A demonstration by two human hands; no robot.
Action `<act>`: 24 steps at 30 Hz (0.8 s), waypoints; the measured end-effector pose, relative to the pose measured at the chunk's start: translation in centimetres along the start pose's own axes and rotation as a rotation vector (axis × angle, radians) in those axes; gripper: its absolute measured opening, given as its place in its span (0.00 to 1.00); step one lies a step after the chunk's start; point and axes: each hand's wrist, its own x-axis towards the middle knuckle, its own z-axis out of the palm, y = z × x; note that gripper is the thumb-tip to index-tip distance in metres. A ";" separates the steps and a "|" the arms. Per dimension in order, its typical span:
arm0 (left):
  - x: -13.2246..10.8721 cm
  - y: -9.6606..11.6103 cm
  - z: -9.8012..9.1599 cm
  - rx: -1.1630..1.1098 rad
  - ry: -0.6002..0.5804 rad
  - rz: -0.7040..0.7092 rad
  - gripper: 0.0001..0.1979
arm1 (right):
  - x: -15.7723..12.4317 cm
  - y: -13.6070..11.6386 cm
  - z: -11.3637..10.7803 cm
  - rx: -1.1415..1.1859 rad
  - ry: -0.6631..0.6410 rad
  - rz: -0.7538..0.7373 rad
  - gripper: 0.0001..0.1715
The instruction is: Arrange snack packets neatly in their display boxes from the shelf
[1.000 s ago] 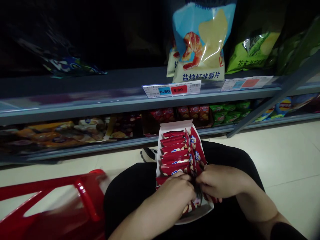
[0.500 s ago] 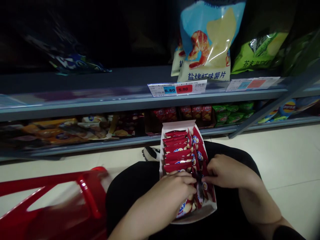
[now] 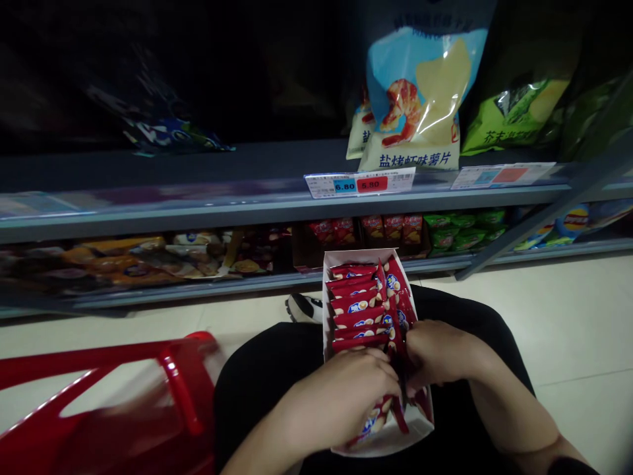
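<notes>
A white cardboard box (image 3: 386, 446) rests on my lap, filled with small red snack packets (image 3: 357, 319). Most packets stand on edge in a row down the left side; others line the right side. My left hand (image 3: 363, 379) is inside the near half of the box, fingers curled down on a packet, the tips partly hidden. Opposite it, my right hand (image 3: 438, 353) reaches in over the right wall, fingers bent and closed around a red packet. The two hands are close together, nearly meeting over the packets.
A red plastic basket or cart (image 3: 182, 389) stands at my left. Ahead is a grey store shelf (image 3: 237, 211) with a shrimp-flavoured chip bag (image 3: 420, 99), a green chip bag (image 3: 519, 119) and price tags (image 3: 361, 183). Lower down sit green packets (image 3: 462, 231). My shoe (image 3: 302, 308) is near the shelf.
My right hand has reached deeper into the box, its fingers now down among the packets. Packets near my hands have shifted, baring some box bottom at the near end. The view has moved slightly.
</notes>
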 end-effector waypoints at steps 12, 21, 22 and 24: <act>-8.8 -17.6 -7.5 -0.548 1.634 -0.573 0.10 | 5.8 8.5 -1.5 0.257 0.845 0.370 0.28; -1.2 -15.9 -5.3 -0.182 1.102 -0.342 0.08 | 8.5 7.9 -1.0 -0.087 0.668 0.437 0.20; -0.2 -15.6 -4.8 -0.083 0.972 -0.288 0.08 | 8.4 8.0 -1.1 -0.108 0.653 0.432 0.20; 1.7 -15.7 -3.8 -0.005 0.757 -0.220 0.11 | 8.2 8.3 -1.3 -0.144 0.624 0.421 0.21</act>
